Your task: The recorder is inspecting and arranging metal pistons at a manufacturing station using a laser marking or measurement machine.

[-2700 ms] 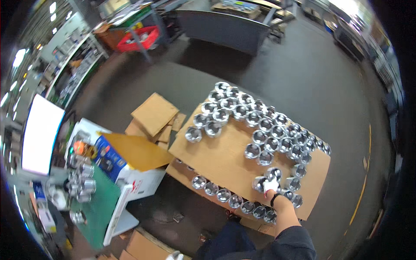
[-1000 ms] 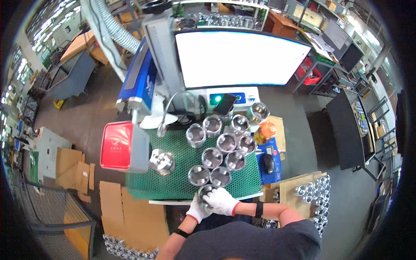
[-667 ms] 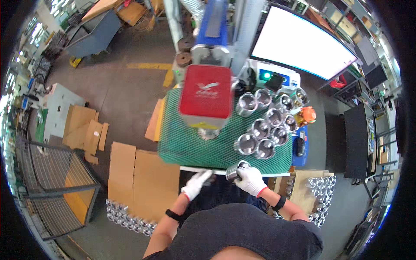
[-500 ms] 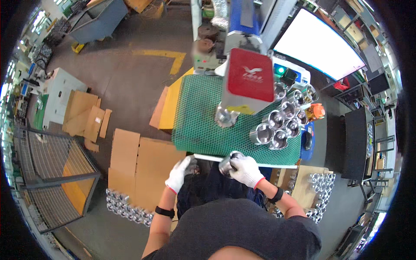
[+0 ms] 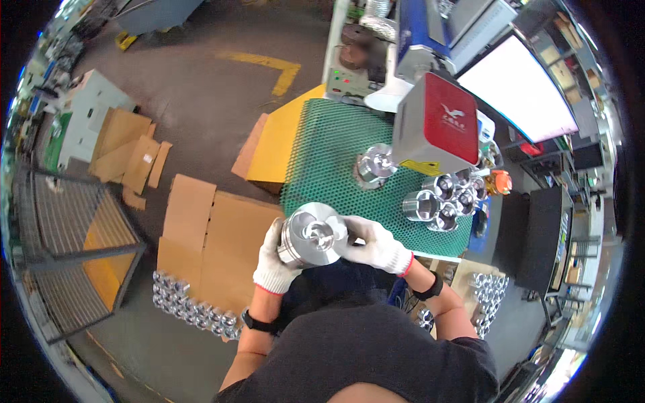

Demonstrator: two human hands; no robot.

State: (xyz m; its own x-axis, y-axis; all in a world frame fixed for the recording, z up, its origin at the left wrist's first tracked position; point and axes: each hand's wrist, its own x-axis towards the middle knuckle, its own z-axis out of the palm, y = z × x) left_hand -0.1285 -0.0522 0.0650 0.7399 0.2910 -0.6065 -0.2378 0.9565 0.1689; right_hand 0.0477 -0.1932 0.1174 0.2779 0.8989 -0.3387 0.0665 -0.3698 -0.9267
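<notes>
A shiny metal piston (image 5: 306,235), its bowl-shaped crown facing up and ring grooves along its side, is held over the near edge of the table. My left hand (image 5: 272,262), in a white knit glove, wraps its left side. My right hand (image 5: 377,248), gloved the same way, has its fingers curled at the piston's right edge; their tips are partly hidden. Beyond my hands a second piston (image 5: 377,164) stands on the green mesh mat (image 5: 322,148), beside the red-and-white machine head (image 5: 437,127).
Several pistons (image 5: 423,205) are grouped on the mat's right side, near an orange-capped bottle (image 5: 499,183). A bright monitor (image 5: 521,84) stands behind. Cardboard (image 5: 235,242) and rows of pistons (image 5: 191,312) lie at left, more pistons (image 5: 489,295) at right. A wire cage (image 5: 80,248) stands far left.
The piston, earlier in my right hand at the table edge, has come up and left; my left hand has closed on it. The view has shifted, so the machine appears farther right.
</notes>
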